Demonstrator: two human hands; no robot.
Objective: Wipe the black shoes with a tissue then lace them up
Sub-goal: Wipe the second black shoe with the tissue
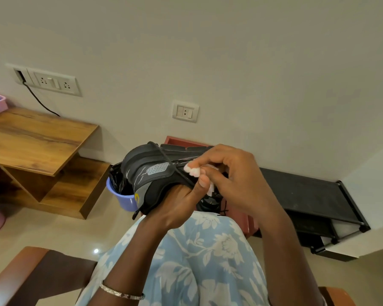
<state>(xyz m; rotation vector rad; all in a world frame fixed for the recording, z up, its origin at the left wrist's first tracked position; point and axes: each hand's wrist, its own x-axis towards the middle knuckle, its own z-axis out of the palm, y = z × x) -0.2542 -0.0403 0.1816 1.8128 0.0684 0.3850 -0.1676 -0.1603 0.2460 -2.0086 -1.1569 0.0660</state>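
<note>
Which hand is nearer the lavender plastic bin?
Left. The left hand grips the black shoe beside the lavender plastic bin; the right hand pinches a white tissue farther away, across the shoe.

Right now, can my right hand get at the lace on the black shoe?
Probably yes: the lace lies bare across the shoe beside the right hand, though its fingers pinch a tissue.

One wide-angle view, from a camera worn on the person's head, facing forward and down over the lap (197,261). The left hand (175,208), right hand (241,182), shoe (146,164) and tissue (191,171) sit very near, at centre. The wall (208,51), a wooden tabletop (31,140) far left and floor (53,230) lie farther off.
</note>
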